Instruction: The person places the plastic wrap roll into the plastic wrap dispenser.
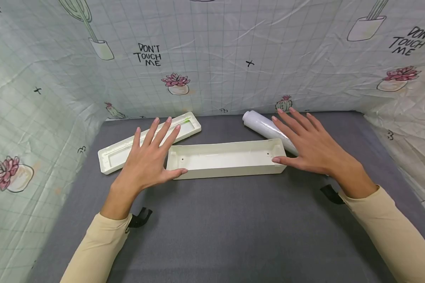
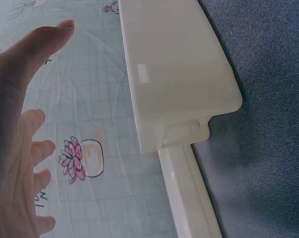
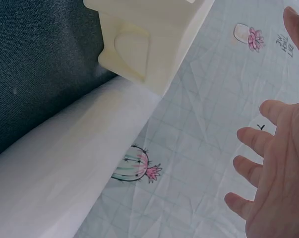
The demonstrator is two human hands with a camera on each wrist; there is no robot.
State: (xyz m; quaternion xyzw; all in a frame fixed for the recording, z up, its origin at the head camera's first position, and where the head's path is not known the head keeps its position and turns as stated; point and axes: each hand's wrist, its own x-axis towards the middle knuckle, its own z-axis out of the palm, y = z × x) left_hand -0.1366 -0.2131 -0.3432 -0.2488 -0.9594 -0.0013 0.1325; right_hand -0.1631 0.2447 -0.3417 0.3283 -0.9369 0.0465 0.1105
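A long cream plastic box (image 1: 230,171), open at the top, stands in the middle of the table. Behind its left end lies a matching long lid (image 1: 115,171), slanted, with its recessed side up. To the right, a roll of clear plastic wrap (image 1: 256,121) rests at an angle, partly hidden by the right hand. My left hand (image 1: 146,161) hovers by the box's left end with fingers spread, covering part of the lid. Over the right end is my right hand (image 1: 306,145), fingers also spread. Both wrist views show a gap between hand and box.
Dark grey cloth covers the table (image 1: 233,228). A patterned plastic sheet (image 1: 219,70) with drawn plants and lettering rises behind and on both sides. Black straps (image 1: 140,218) show at both sleeve cuffs.
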